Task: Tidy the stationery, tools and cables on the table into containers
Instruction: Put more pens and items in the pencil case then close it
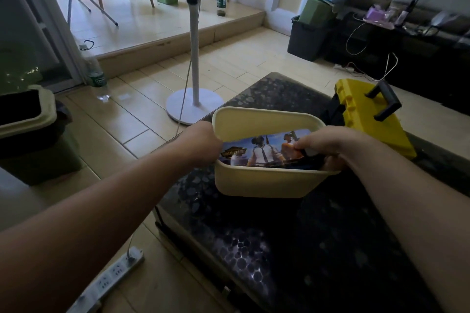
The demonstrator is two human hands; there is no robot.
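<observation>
Right hand (328,146) is inside the bin (264,183), fingers curled round a dark item (309,160) with a white bit. Can't tell what it is, maybe a cable or tool. Left hand (201,143) grips the bin's left rim to steady it.

Printed pencil case (262,150) is already in the bin, on its long edge, tilted across the middle. Bin sits close to the counter's (292,249) left edge, yellow toolbox (373,129) just behind it toward the right edge.

Risks:
- The tilted case eats space, so the dark item may jam on it or ride up over the rim.
- Pushing down hard near the right wall could tip the bin or slide it. The left edge is close, and the floor and power strip (112,277) are below.
</observation>
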